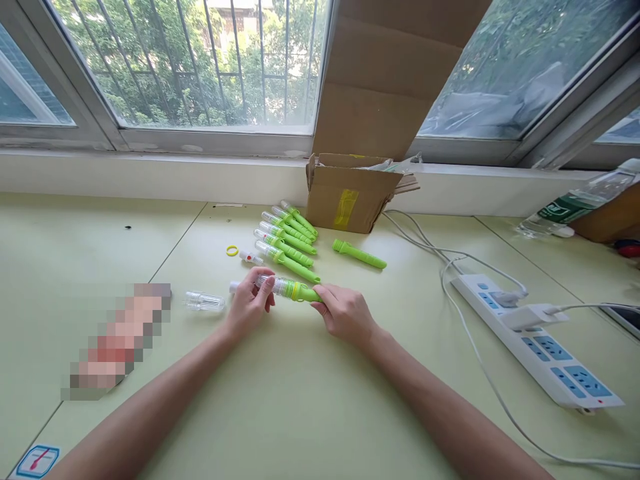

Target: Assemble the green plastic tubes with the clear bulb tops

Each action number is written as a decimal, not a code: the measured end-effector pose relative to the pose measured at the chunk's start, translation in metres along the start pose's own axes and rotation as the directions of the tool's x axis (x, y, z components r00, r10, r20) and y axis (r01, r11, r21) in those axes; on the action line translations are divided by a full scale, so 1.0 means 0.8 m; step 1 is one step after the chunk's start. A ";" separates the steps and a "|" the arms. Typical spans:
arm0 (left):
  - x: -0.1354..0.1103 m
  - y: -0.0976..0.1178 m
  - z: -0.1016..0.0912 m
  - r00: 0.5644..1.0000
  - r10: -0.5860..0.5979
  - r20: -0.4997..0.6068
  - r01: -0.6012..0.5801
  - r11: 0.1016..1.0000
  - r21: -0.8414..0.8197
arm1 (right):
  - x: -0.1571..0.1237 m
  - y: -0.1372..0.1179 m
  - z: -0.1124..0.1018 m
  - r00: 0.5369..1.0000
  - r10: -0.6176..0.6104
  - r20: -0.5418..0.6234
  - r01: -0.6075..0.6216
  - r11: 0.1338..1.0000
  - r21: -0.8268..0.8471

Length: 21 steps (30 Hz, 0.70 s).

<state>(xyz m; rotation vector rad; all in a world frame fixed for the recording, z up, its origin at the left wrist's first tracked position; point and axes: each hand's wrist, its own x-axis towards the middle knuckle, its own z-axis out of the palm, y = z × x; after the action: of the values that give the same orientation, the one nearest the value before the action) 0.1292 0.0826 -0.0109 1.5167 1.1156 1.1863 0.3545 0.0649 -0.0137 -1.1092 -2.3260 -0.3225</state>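
My left hand (250,301) and my right hand (345,315) hold one green stick with a clear cap (291,289) between them, just above the pale green table (300,400). The left fingers pinch the clear cap end; the right fingers wrap the green handle. A loose clear cap (204,301) lies left of my left hand. Behind the hands, several finished green sticks (287,241) lie side by side in a row. One green handle without a cap (359,255) lies to their right. A yellow ring (232,251) and a small white and red part (250,257) lie nearby.
An open cardboard box (350,193) stands at the back by the window sill. A white power strip (540,340) with plugs and cables lies at the right. A plastic bottle (575,203) lies at the far right. A blurred patch (117,340) covers something at the left.
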 end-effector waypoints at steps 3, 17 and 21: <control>-0.002 0.001 0.001 1.000 0.018 0.021 -0.018 1.000 0.004 | -0.002 0.003 0.000 1.000 0.010 0.029 -0.011 0.999 0.053; -0.001 0.013 -0.002 0.997 -0.071 -0.016 0.073 0.969 0.236 | 0.000 0.001 -0.003 0.983 -0.123 -0.134 0.113 0.991 -0.076; 0.000 0.010 -0.002 0.998 -0.040 -0.047 0.051 0.966 0.255 | -0.002 -0.004 -0.003 0.992 -0.117 -0.043 0.114 0.992 -0.058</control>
<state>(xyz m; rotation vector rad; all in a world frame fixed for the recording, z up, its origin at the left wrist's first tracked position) 0.1288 0.0809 -0.0028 1.6565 1.3673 1.0781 0.3539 0.0608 -0.0122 -0.9842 -2.3580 -0.4536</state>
